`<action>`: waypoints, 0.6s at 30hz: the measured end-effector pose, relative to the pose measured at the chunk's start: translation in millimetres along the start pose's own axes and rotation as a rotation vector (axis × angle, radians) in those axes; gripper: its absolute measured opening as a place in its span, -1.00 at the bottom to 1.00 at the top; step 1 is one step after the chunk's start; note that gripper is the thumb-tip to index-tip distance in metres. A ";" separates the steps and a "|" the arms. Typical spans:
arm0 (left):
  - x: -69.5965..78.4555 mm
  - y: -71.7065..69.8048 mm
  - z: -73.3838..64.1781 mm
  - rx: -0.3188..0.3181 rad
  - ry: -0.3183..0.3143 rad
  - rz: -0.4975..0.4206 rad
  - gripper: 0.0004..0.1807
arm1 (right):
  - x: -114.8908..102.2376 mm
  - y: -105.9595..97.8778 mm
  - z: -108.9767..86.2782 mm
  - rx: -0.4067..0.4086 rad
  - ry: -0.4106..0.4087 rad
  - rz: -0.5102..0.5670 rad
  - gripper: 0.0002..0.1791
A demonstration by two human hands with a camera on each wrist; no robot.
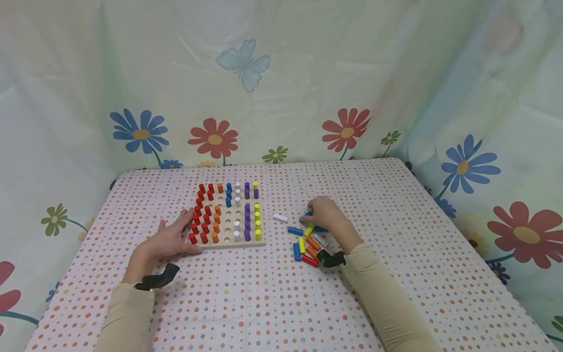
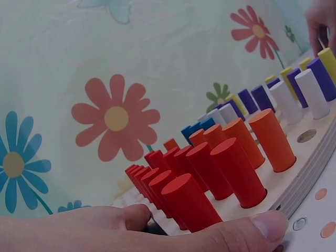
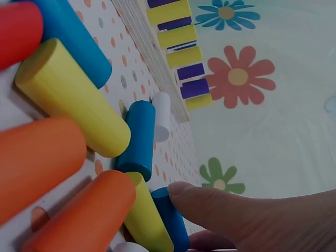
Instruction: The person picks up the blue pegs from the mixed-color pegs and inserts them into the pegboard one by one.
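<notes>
A wooden pegboard stands left of centre on the table, with columns of red, orange, blue, white, purple and yellow pegs upright in it. Some of its holes hold no peg. My left hand rests against the board's left side, fingers spread and thumb along the front corner. Right of the board, my right hand reaches down over a loose pile of pegs. Its thumb presses the end of a blue peg, with a finger behind it; the fingertips are partly hidden.
Loose pegs lie close together by my right hand: a red peg, a yellow peg, orange and blue ones. A white peg lies apart, nearer the board. The dotted tablecloth covers the table; a flowered curtain hangs behind.
</notes>
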State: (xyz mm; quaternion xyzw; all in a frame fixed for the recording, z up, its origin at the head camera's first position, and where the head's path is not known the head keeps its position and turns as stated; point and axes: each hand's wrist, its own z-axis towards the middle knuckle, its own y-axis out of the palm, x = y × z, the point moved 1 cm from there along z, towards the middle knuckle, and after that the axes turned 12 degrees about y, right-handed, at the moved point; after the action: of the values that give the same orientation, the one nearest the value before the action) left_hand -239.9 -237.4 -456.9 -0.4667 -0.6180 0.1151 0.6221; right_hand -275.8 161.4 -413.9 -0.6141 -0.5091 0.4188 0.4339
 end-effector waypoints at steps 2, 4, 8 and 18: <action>0.2 0.3 0.5 -0.002 -0.002 0.005 0.36 | 0.2 0.4 -0.3 0.004 -0.003 0.003 -0.52; 0.0 0.4 0.9 -0.004 -0.002 0.015 0.36 | 0.3 0.7 -0.5 0.006 -0.005 0.010 -0.52; -0.1 0.5 1.0 -0.003 0.000 0.014 0.36 | -0.5 1.2 -0.9 0.001 0.004 0.014 -0.49; -1.5 1.0 -2.4 0.007 0.016 -0.011 0.33 | -2.2 4.0 -0.4 0.018 -0.015 0.013 -0.50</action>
State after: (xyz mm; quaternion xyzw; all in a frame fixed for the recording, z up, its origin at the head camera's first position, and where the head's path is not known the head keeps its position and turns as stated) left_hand -237.6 -238.9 -458.2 -0.4622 -0.6152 0.1103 0.6291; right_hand -274.6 158.8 -417.5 -0.6103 -0.5048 0.4307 0.4327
